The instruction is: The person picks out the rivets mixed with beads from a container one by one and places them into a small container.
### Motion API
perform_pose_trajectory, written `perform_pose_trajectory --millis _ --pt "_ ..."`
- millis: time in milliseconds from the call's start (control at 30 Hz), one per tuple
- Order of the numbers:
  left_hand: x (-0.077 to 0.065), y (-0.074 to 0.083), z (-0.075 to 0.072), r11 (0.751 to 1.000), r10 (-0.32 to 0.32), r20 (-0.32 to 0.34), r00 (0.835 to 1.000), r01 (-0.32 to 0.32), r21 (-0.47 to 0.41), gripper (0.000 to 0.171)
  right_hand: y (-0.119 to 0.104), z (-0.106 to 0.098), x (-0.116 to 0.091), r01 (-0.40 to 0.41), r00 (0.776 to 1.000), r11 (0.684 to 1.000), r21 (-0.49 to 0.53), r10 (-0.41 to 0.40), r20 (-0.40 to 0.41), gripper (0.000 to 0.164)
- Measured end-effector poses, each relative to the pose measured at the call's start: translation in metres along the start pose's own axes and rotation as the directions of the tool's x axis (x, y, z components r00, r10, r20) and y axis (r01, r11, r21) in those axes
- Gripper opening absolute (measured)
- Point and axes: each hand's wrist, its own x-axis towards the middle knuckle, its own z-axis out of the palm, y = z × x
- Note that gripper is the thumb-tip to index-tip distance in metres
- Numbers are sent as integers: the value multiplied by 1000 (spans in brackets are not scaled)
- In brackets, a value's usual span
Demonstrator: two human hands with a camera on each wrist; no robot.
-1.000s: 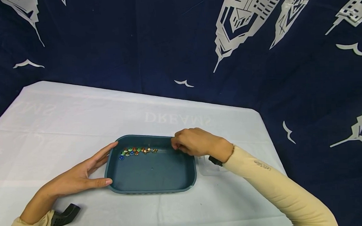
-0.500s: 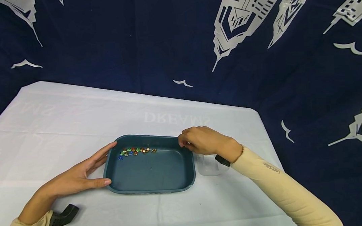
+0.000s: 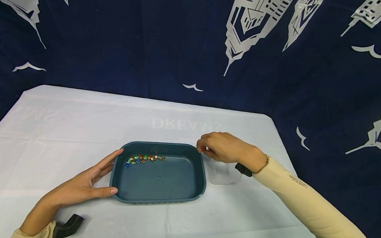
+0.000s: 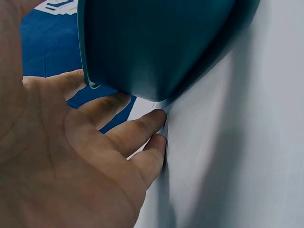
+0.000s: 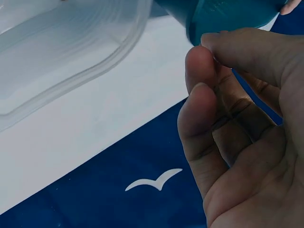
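Observation:
Small shiny round pieces that look like metal thumbtacks, in blue, green, red and gold, lie in a loose row near the far-left side of a dark teal tray. My left hand spreads its thumb and fingers along the tray's left end, fingers fairly straight and touching the wall. My right hand is at the tray's far right corner, over the rim. Thumb and index fingertips meet in the right wrist view, pinching what seems a tiny thumbtack, mostly hidden by the fingertips.
A clear plastic container stands just right of the tray, partly under the right hand. White cloth covers the table. Behind it hangs a dark blue backdrop with white building and bird prints.
My right hand has moved rightward from inside the tray to above its right rim, showing more of the clear container. The left hand and the tray stay in place.

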Motion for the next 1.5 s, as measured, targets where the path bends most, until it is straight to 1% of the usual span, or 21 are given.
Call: perform_pose_trajectory --millis 333,667,933,1067,1267,1500 --pt "1 -2 0 1000 2 3 1000 -2 -1 95 8 -2 -13 -23 1000 1000 10 23 -19 19" --pt "0 1 0 1000 -5 1 1000 5 2 94 15 0 -28 -38 999 999 8 38 -38 20" --pt "0 -1 0 1000 -7 3 1000 7 1 94 21 2 -41 -81 996 997 20 81 -34 17" --pt "0 0 0 1000 2 3 1000 -2 0 94 23 2 -47 -93 995 995 22 94 -39 20" --pt "0 -1 0 1000 10 9 1000 -10 -13 94 25 5 -53 -133 991 991 33 134 -23 20" --pt "0 -1 0 1000 13 10 1000 -13 -9 94 28 9 -57 -130 991 991 42 132 -39 22"
